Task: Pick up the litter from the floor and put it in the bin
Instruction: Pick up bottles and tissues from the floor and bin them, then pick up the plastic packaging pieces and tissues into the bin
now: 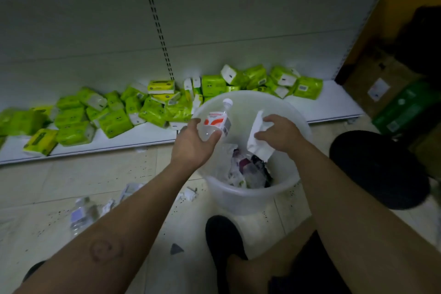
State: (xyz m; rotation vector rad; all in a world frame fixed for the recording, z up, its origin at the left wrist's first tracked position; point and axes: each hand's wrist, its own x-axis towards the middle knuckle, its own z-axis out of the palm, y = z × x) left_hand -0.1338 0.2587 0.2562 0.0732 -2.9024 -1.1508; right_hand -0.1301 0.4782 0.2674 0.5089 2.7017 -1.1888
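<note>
The left hand (pixel 194 142) grips a clear plastic bottle with a red-and-white label (pixel 217 120), and the right hand (pixel 278 135) pinches a crumpled white paper (pixel 259 137), both at frame centre above the translucent white plastic bin (pixel 241 200), which holds mixed rubbish. Lower left, another clear bottle (pixel 82 213) and white scraps (pixel 191 193) lie on the tiled floor (pixel 83 179). Green tissue packs (pixel 114 122) crowd the low shelf behind.

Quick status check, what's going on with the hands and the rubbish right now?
Left hand holds plastic bottle over bin. Right hand holds white paper over it. Another bottle and scraps on floor. Nothing blocking.
</note>
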